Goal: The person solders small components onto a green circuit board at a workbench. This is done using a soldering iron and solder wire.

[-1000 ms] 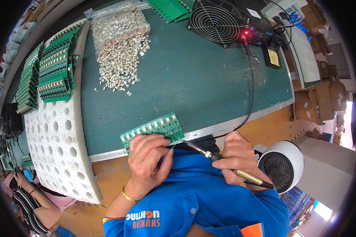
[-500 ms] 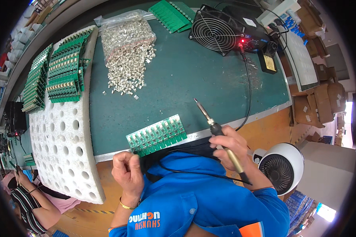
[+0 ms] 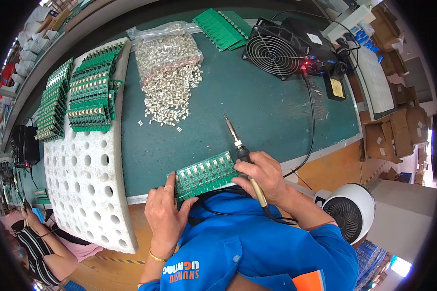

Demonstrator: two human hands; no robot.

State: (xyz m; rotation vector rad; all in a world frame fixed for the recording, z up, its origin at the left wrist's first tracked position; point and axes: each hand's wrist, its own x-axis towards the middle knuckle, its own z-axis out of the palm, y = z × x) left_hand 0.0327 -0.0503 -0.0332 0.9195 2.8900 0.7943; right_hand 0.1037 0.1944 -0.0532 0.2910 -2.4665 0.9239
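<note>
A green circuit board point(image 3: 204, 174) with rows of white and black components lies at the front edge of the green bench point(image 3: 204, 136). My left hand point(image 3: 166, 213) grips the board's left end, index finger on its end and thumb along the near edge. My right hand point(image 3: 261, 177) is closed round a soldering iron point(image 3: 234, 135), whose tip points up and away over the bench, and touches the board's right end. Beyond the board, small white connectors point(image 3: 170, 99) lie heaped by their open plastic bag point(image 3: 165, 48).
Stacks of populated boards point(image 3: 90, 92) rest on a holed foam slab point(image 3: 82, 184) at left. Green boards point(image 3: 221, 29), a fume fan point(image 3: 274, 56) and an iron stand point(image 3: 336, 85) are at the back. A white fan point(image 3: 347, 213) stands right. A co-worker's arm point(image 3: 48, 242) shows at lower left.
My left hand moved down off the board, then back up onto its left end. My right hand swung the iron's tip up and away, then moved leftward to the board's right end.
</note>
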